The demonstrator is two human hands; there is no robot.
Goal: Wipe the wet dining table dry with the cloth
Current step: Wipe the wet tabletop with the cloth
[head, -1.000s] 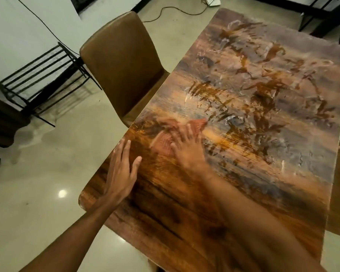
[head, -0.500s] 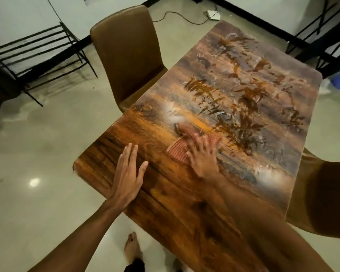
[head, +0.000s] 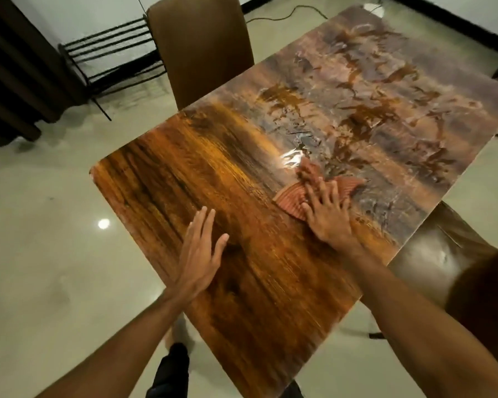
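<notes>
A long wooden dining table (head: 213, 173) runs away from me. Its near half looks dark and glossy; the far half (head: 385, 110) is covered in streaks and patches of water. A reddish checked cloth (head: 292, 201) lies crumpled near the table's middle, at the border of the wet part. My right hand (head: 327, 215) presses flat on the cloth with fingers spread, hiding part of it. My left hand (head: 199, 254) rests flat and empty on the near dry wood, fingers together, to the left of the cloth.
One brown chair (head: 202, 50) stands at the table's left side and another (head: 454, 268) at its right near corner. A black metal rack (head: 112, 58) sits by the wall at the back left. A cable (head: 285, 14) lies on the glossy floor beyond.
My right hand has slid the cloth to the right across the table, from near the left edge to the middle. My left hand stays flat on the wood. The view has shifted.
</notes>
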